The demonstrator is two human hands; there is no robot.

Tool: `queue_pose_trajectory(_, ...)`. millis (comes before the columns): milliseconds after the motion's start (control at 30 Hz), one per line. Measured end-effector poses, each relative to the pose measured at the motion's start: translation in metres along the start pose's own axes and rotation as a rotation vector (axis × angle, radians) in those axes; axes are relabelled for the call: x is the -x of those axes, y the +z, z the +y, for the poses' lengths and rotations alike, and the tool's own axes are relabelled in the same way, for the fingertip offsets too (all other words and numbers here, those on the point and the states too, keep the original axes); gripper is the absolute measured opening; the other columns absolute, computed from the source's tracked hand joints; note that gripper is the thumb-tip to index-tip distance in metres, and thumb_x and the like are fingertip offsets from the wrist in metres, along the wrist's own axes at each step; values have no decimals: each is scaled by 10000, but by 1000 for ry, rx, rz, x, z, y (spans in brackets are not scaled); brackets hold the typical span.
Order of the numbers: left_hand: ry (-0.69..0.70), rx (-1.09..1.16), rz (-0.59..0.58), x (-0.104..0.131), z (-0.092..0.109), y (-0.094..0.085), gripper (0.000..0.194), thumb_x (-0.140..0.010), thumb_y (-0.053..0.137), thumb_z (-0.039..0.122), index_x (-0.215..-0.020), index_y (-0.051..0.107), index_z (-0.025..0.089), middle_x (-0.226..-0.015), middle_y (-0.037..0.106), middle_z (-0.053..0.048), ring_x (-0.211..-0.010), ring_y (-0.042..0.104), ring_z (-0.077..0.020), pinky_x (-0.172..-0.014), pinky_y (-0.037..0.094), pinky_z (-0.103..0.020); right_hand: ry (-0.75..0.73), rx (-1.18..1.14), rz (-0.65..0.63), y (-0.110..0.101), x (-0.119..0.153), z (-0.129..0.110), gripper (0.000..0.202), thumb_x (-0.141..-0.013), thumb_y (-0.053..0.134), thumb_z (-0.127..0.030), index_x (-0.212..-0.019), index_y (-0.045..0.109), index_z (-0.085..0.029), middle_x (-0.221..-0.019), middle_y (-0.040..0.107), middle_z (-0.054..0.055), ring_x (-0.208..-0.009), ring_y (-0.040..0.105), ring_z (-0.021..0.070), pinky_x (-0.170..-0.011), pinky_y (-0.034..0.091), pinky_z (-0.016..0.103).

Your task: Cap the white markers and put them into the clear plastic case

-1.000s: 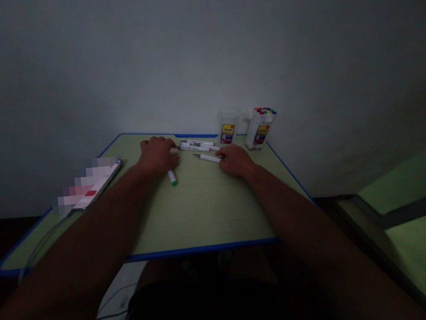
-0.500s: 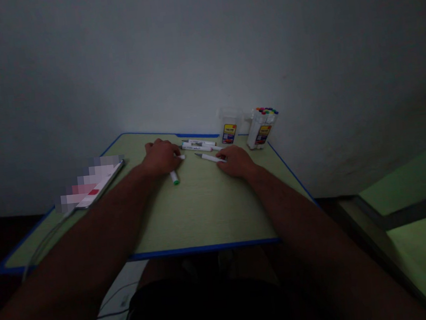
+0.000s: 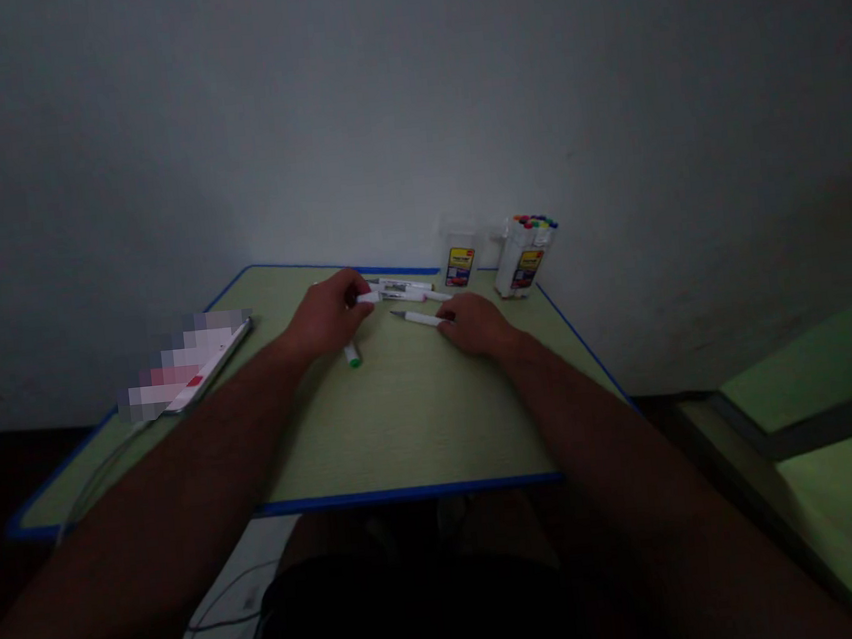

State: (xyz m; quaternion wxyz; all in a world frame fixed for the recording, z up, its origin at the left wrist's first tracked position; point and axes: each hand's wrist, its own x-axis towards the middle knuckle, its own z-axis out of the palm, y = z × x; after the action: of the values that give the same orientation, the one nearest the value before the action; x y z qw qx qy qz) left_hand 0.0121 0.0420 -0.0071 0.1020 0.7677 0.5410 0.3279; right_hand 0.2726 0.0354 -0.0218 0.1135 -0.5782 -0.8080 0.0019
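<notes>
My left hand pinches a short white piece that looks like a marker cap between thumb and fingers, just above the table. My right hand is closed on the back end of a white marker, whose grey tip points left. Beneath my left hand lies a marker with a green end, its upper part hidden. Several white markers lie together on the table behind, between my hands.
A clear plastic case with a label stands at the back by the wall. Beside it, a second case is packed with coloured markers. A tablet-like device with a cable lies at left on the blue-edged table.
My left hand has shifted right and slightly up with the white cap, nearer the markers at the back. The right hand and its marker have barely moved.
</notes>
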Motion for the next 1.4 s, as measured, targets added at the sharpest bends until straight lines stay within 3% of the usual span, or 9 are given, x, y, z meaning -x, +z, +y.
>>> queue_pose_trajectory(300, -22, 58, 111, 3, 8, 0, 194, -768, 694, 283, -945, 676, 205, -818, 690, -14, -698, 580, -163, -723, 484, -317, 62, -113, 153, -2, 1, -2, 214, -924, 590, -233, -1070, 720, -149, -1131, 723, 121, -1021, 644, 233, -909, 474, 343)
queue_pose_trajectory(600, -8, 31, 97, 5, 12, -1, 191, -770, 684, 278, -943, 681, 195, -840, 707, -28, -718, 597, -171, -759, 497, -328, 98, -259, 187, -1, 0, -5, 140, -882, 639, -204, -992, 716, -166, -1029, 758, 83, -900, 657, 196, -832, 488, 320)
queue_pose_trajectory(700, -25, 33, 101, 5, 12, -1, 189, -772, 686, 276, -944, 682, 197, -842, 709, -29, -716, 599, -170, -750, 497, -328, 171, -486, 153, -3, -2, -7, 151, -871, 655, -154, -1011, 712, -157, -950, 773, 66, -789, 666, 159, -773, 520, 296)
queue_pose_trajectory(833, -39, 31, 95, 5, 12, 0, 184, -774, 697, 285, -940, 678, 205, -830, 709, -22, -706, 596, -166, -748, 498, -326, 296, -933, 72, -10, -2, -12, 288, -896, 636, -114, -1180, 669, -151, -823, 774, 43, -552, 614, 112, -581, 524, 248)
queue_pose_trajectory(967, -40, 28, 96, 6, 13, 0, 183, -774, 703, 294, -931, 678, 205, -813, 706, -19, -705, 596, -168, -740, 498, -324, 356, -1190, 6, -15, 0, -13, 231, -926, 600, -94, -1142, 662, -146, -771, 761, 39, -440, 567, 100, -469, 501, 238)
queue_pose_trajectory(1167, -18, 39, 98, 5, 11, 1, 197, -770, 698, 299, -934, 683, 192, -799, 704, -20, -693, 592, -172, -727, 489, -323, 388, -1360, -66, -18, 2, -13, 236, -968, 544, -99, -1175, 640, -162, -775, 755, 36, -472, 626, 115, -489, 555, 251)
queue_pose_trajectory(1400, -26, 32, 103, 5, 11, 2, 203, -772, 698, 335, -923, 678, 201, -809, 714, -23, -719, 601, -182, -731, 493, -322, 389, -1349, -79, -19, 4, -14, 206, -979, 547, -106, -1158, 635, -158, -785, 757, 39, -489, 636, 115, -509, 579, 260)
